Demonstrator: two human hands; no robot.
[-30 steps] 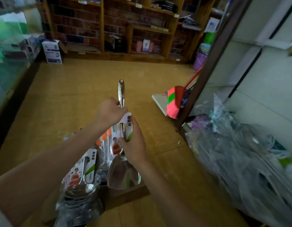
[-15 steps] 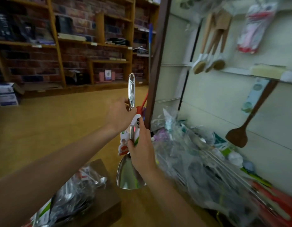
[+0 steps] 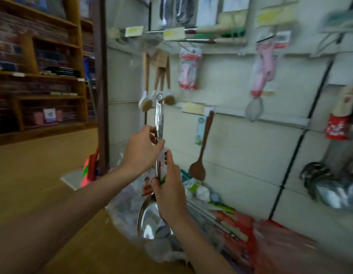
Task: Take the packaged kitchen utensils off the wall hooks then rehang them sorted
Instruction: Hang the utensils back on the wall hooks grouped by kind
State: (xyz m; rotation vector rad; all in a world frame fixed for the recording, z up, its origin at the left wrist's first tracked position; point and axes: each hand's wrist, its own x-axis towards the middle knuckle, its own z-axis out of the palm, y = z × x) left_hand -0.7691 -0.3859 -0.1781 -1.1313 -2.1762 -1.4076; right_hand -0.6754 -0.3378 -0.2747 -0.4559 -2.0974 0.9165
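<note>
A steel spatula [image 3: 159, 113] stands upright in front of the wall [image 3: 241, 155], held by both hands, blade down and hanging hole at the top. The left hand [image 3: 142, 153] pinches the handle near its middle, thumb on the front and fingers curled behind. The right hand [image 3: 169, 186] grips lower down, its fingers wrapped round the handle and the card label [image 3: 148, 179] together.

The label is white with a green corner, a small picture of a person in orange and a column of dark round marks by the right thumb. Its writing is too blurred to read.

Right of the spatula a dark wooden turner [image 3: 199, 155] hangs from the wall, with a pale blue-green tag [image 3: 200, 129] beside its handle. Its print is unreadable. Up and to the left of the spatula's tip hang wooden-handled brushes [image 3: 151, 95]. Further right of the spatula are pink packs [image 3: 189, 70], a mesh strainer [image 3: 253, 109] and a red pack [image 3: 336, 127] with white marks I cannot make out. Yellow price tags [image 3: 134, 31] sit on the rail above the spatula — all blurred.

Below and right of the spatula, against the wall's foot, lies a pile [image 3: 221, 212] of utensils in clear plastic. Left of the spatula are a pink-and-green broom [image 3: 88, 171] and wooden shelves [image 3: 52, 76] — goods there too blurred to name.
</note>
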